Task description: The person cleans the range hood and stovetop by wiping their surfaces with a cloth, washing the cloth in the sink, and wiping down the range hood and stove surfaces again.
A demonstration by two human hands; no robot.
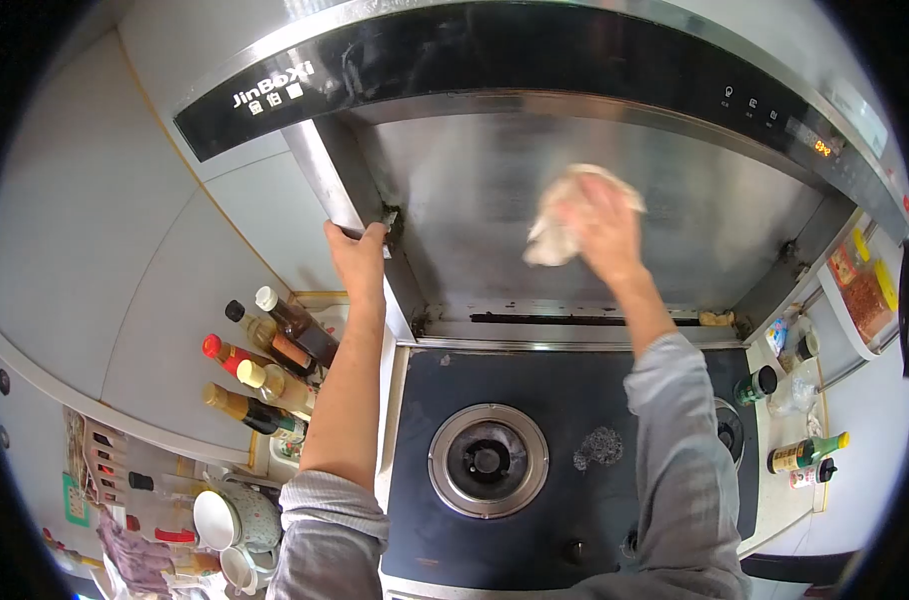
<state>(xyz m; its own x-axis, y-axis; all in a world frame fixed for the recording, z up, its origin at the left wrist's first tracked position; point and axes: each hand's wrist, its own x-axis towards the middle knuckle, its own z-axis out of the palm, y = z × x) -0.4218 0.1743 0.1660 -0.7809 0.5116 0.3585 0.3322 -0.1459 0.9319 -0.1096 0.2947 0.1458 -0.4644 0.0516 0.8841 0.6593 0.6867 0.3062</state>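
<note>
Cloth (553, 238), pale and bunched, lies under the right hand (603, 215), pressed flat against the upright metal panel (455, 200) behind the stove. The right hand is blurred, its fingers spread over the cloth; how tightly they grasp it is hard to tell. The left hand (360, 258) is at the left side of the metal frame (327, 180) around the panel, its fingers curled over the edge and holding it. Above both hands runs a glossy black hood front (575, 55) with white lettering at its left end and a lit orange display at its right. A long dark slot (555, 320) crosses the foot of the panel, with a small yellowish scrap (717, 319) near its right end. Below sits the black cooktop (415, 410) — its left burner (489, 460) in full view, its right burner (725, 425) partly behind the right sleeve (675, 430). A grey, mesh-like patch (601, 448) lies between the burners. Several capped bottles (300, 328) stand close together to the left of the left forearm; on the counter (775, 505) at the right are a dark jar (747, 388) and a bottle with a green neck (805, 454).
</note>
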